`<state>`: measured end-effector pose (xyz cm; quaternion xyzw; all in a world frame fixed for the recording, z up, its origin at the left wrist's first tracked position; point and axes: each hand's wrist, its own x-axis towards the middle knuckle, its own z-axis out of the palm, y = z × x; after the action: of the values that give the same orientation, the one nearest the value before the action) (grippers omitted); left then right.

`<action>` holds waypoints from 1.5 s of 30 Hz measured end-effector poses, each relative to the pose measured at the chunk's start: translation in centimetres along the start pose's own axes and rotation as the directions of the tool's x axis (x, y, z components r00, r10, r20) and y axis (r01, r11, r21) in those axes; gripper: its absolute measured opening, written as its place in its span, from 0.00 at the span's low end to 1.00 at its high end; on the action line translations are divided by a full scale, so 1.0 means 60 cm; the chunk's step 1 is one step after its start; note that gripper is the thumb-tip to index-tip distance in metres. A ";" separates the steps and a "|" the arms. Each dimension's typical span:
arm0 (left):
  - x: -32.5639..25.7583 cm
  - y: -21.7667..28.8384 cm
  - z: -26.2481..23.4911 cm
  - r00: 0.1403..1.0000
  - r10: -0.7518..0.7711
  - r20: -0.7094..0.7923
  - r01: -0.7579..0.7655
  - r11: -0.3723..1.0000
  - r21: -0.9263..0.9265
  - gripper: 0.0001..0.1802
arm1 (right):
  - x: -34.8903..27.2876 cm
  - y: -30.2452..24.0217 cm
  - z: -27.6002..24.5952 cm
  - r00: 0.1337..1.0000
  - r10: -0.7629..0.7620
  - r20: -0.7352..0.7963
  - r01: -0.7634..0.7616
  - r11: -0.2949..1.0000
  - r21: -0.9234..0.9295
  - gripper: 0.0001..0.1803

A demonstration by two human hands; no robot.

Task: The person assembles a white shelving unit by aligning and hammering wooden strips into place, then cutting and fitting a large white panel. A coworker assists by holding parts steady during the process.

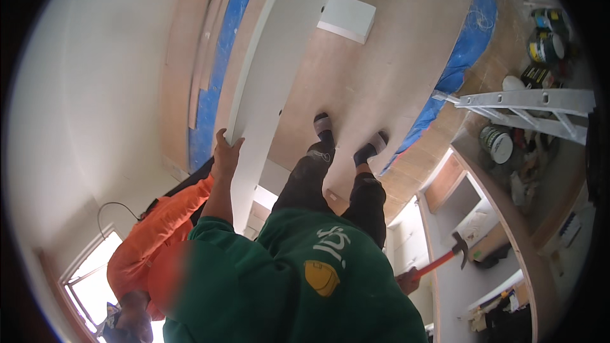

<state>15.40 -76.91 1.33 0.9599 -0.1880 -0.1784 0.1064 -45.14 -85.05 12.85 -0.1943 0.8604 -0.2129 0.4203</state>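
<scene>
My left hand (225, 147) grips the near end of a long white board (273, 57), which runs away from me over the plywood floor (375, 82). My right hand (407, 281) hangs low at my right side, closed on the red handle of a hammer (452, 251) whose dark head points away from me. Below me are my green shirt, dark trousers and both shoes (349, 136) on the floor. A person in an orange top (159, 228) bends down right beside my left arm, under the board's near end.
A blue tarp (467, 44) edges the plywood on both sides. A small white panel (346, 18) lies on the floor ahead. At the right stand an aluminium ladder (527, 103), paint cans (546, 44) and white cabinet units (467, 216). A window (95, 273) is at lower left.
</scene>
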 end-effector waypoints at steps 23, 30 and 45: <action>0.030 -0.046 -0.023 0.989 0.070 0.130 -0.047 0.984 -0.173 0.22 | -0.354 -0.342 0.742 -0.216 -0.483 0.849 0.941 0.129 0.313 0.16; 0.009 -0.086 -0.005 0.995 0.100 -0.013 -0.100 0.972 -0.214 0.21 | -0.364 -0.260 0.803 -0.511 -0.341 0.789 0.842 -0.015 0.539 0.12; -0.204 -0.379 -0.020 0.998 -0.037 -0.056 0.033 0.996 -0.078 0.21 | -0.424 -0.100 0.761 -0.419 -0.110 0.901 0.905 0.035 0.425 0.15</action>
<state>12.61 -51.25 -0.07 0.9630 -0.1610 -0.1595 0.1456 7.14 -86.23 6.94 -0.8701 0.0686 0.0622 0.4842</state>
